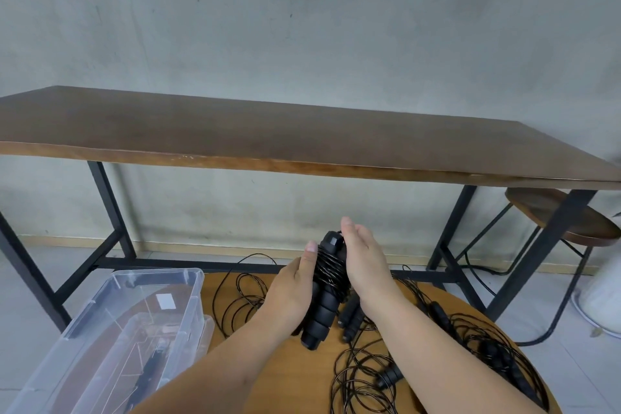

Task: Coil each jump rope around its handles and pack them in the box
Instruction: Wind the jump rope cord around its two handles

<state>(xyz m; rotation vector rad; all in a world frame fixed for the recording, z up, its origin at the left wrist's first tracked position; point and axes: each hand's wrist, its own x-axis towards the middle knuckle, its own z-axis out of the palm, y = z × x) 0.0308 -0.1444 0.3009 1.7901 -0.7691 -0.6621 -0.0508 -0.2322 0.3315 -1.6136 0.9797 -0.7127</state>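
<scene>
Black ropes (363, 376) w/ ribbed black handles (324, 299), clear box (158, 282), orange-brown tabletop (295, 370).

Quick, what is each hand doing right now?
Left hand: holds the coiled rope's handles.
Right hand: open, fingers straight beside the coil.

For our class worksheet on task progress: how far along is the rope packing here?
Done: one black item, seemingly a rope, lies in the clear box. In hand: the left hand grips handles wound with cord; the right hand rests against them. Left: loose ropes on the round table.
</scene>
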